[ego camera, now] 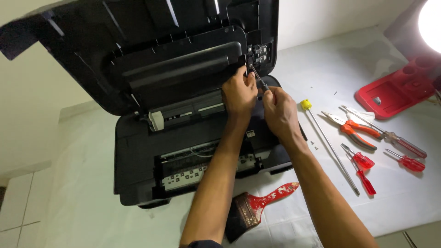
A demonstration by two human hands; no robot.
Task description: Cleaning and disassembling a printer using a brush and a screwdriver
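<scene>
A black printer [138, 156] sits on the white table with its lid [92, 50] raised. My right hand [279, 112] is shut on a small screwdriver [258, 78], whose tip points up at the hinge bracket [257, 53] at the lid's right corner. Just to its left, my left hand [239, 92] is up against the same corner, with its fingertips pinched near the screwdriver's tip. What the left fingers hold is hidden.
A red-handled paintbrush [259, 206] lies in front of the printer. To the right lie a long yellow-capped rod [330, 147], orange-handled pliers [351, 128], several red screwdrivers [363, 160] and a red tray [395, 92]. A bright lamp [432, 23] glares at the top right.
</scene>
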